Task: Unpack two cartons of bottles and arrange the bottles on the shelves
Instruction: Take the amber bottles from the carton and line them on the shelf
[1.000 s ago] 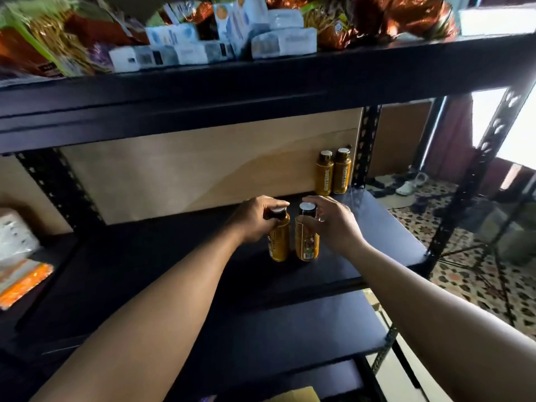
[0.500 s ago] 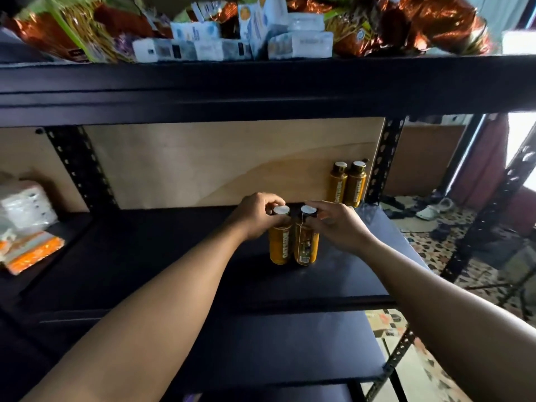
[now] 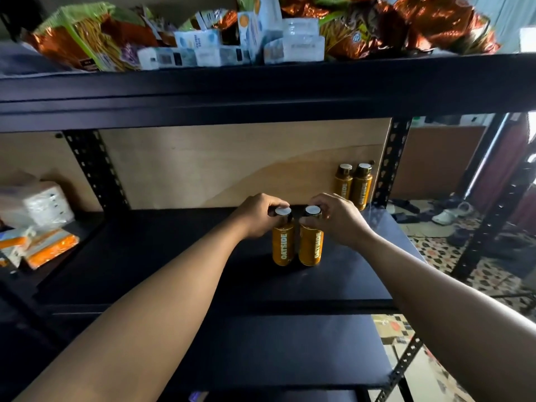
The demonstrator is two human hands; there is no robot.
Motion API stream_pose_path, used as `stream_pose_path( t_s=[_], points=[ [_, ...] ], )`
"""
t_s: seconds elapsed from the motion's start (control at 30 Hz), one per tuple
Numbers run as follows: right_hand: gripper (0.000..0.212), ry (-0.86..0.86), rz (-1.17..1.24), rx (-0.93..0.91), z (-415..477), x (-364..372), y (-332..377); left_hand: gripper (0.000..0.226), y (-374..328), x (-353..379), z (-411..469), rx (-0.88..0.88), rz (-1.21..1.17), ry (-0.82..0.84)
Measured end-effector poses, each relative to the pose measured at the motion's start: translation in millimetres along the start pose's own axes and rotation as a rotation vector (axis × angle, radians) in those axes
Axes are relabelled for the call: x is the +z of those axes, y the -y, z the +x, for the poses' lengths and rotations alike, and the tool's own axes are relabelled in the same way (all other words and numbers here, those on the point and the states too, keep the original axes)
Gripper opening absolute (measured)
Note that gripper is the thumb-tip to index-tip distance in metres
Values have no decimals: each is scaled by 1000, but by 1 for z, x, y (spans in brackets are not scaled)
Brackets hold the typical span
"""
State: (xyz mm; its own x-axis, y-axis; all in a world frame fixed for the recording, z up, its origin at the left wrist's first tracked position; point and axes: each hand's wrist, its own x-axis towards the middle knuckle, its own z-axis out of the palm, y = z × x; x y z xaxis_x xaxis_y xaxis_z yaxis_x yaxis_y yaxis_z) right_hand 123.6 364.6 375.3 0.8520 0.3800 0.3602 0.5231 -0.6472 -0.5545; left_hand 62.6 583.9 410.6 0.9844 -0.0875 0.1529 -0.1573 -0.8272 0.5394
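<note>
Two amber bottles with white-topped caps stand upright side by side on the black shelf (image 3: 162, 256). My left hand (image 3: 256, 216) grips the cap of the left bottle (image 3: 282, 246). My right hand (image 3: 338, 220) grips the cap of the right bottle (image 3: 311, 248). Both bottles rest on the shelf and nearly touch. Two more of the same bottles (image 3: 353, 184) stand at the back right corner against the plywood back panel, apart from my hands. No carton is in view.
The upper shelf (image 3: 261, 85) overhead holds snack bags (image 3: 87, 42) and small white boxes (image 3: 220, 50). Tissue packs and orange packets (image 3: 37, 224) lie on the neighbouring shelf at left. A perforated black upright (image 3: 388, 169) bounds the shelf on the right; patterned floor lies beyond.
Both hands have stayed on the caps while the labels have turned to face me. The camera has tilted upward, showing more of the upper shelf.
</note>
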Motion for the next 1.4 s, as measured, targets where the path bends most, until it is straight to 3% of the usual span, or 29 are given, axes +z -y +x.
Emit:
stream_pose_path(
  t_s=[0.2, 0.73, 1.03, 1.2, 1.3, 1.4],
  points=[
    [48, 62, 86, 13, -6, -4, 1, 45, 2, 1, 1, 11, -14, -13],
    [54, 6, 59, -40, -10, 2, -12, 46, 8, 17, 13, 87, -57, -83],
    [77, 47, 175, 15, -20, 9, -26, 95, 31, 26, 3, -6, -171, 38],
    [77, -16, 178, 19, -21, 18, -27, 86, 37, 37, 0, -20, -161, 1],
    [89, -57, 218, 46, -27, 25, -34, 93, 32, 42, -3, -50, -151, -6],
    [91, -125, 271, 123, -44, 43, -46, 91, 34, 61, -15, -129, -178, -106]
  ],
)
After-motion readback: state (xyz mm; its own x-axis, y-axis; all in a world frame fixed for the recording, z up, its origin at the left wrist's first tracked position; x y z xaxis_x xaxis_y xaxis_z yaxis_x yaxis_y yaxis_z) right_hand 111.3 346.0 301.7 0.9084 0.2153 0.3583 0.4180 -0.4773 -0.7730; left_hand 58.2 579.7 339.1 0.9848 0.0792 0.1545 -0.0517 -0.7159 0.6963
